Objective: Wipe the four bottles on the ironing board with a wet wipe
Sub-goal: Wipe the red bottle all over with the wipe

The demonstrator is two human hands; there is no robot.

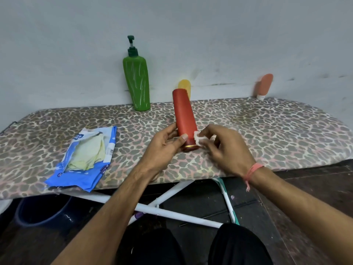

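Leopard-print ironing board point(267, 134) fills the room's width, with a blue wet-wipe pack point(86, 159) lying at its left. Against the wall stand a green pump bottle point(137, 83), a yellow bottle point(185, 85) and an orange tube point(265, 85). The left hand point(164, 148) grips a red bottle point(185, 115) near its cap, tilted above the board. The right hand point(225, 152) pinches a white wet wipe point(198, 137) against it.

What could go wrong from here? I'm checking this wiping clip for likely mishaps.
The left hand holds the red bottle only near its cap end, so it may slip as the right hand rubs the wet wipe on it. The orange bottle leans on the wall at the ironing board edge; a jolt might topple it.
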